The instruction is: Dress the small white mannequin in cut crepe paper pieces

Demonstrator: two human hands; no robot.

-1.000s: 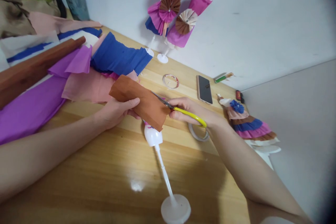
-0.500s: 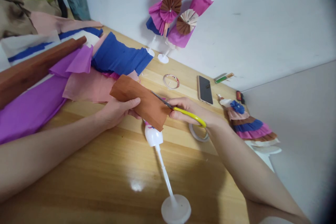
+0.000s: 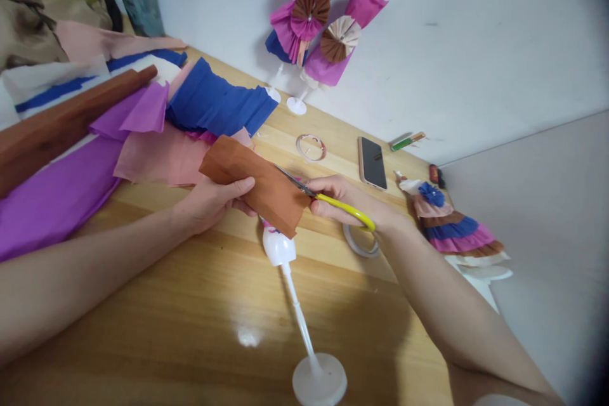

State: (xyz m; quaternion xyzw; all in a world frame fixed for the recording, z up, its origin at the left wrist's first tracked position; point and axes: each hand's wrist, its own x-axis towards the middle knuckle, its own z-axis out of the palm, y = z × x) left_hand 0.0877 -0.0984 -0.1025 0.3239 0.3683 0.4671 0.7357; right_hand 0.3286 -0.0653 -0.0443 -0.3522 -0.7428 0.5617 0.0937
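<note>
My left hand (image 3: 221,200) pinches a brown piece of crepe paper (image 3: 257,181) between thumb and fingers, near its left part. Yellow-handled scissors (image 3: 345,206) are gripped in my right hand (image 3: 335,193), their dark blades lying along the paper's upper right edge. Whether the blades are parted is hard to make out. Beneath the paper, a small white mannequin stand (image 3: 280,247) lies on its side on the wooden table (image 3: 190,317), its round base towards me. The paper hides its upper part, where bits of pink and blue show.
Blue crepe paper (image 3: 221,101), a brown roll (image 3: 71,114) and purple paper (image 3: 61,190) lie at the left. Two dressed mannequins (image 3: 309,25) stand by the wall. Rightward are tape rings (image 3: 311,148), a phone (image 3: 372,162), a green marker (image 3: 406,141) and a layered paper dress (image 3: 451,228).
My right hand and the scissors have shifted very slightly to the right. The left hand and the brown paper look the same.
</note>
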